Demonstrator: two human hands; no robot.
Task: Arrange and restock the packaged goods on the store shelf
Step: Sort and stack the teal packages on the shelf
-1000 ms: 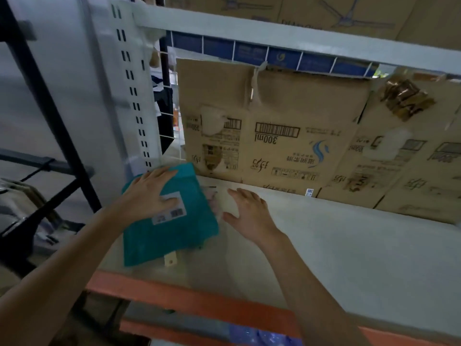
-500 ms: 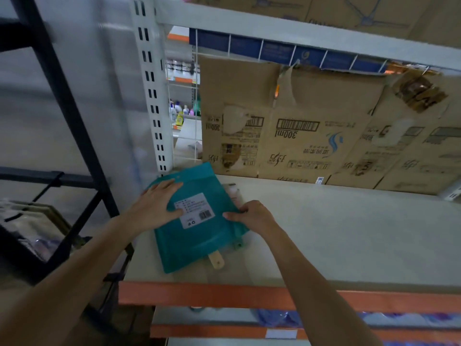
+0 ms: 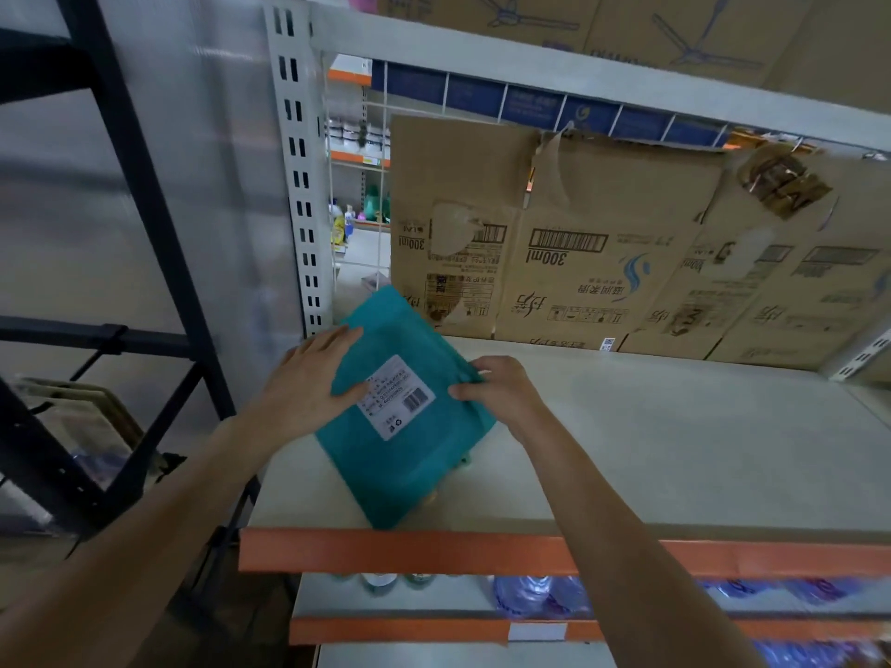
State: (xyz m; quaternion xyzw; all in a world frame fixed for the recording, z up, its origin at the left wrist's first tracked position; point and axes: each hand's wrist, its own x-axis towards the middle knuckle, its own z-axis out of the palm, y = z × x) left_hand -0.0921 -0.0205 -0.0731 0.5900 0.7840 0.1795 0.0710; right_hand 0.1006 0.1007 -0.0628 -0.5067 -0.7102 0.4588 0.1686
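The right hand (image 3: 496,392) grips the right edge of a teal packet (image 3: 410,465), fingers curled over that edge and the thumb pointing in along the top face. Across from this grip, the left hand (image 3: 313,383) lies flat on the packet's left side, fingers straight, pressing down and gripping nothing. Between the two hands sits the packet's white label (image 3: 398,402) with a barcode. The packet lies tilted on the pale shelf board (image 3: 675,450), its near corner reaching the orange front beam (image 3: 482,552) below the grip. Beyond the hands, flattened cardboard (image 3: 602,262) stands along the back of the shelf. Left of the left hand rises a slotted white post (image 3: 301,185).
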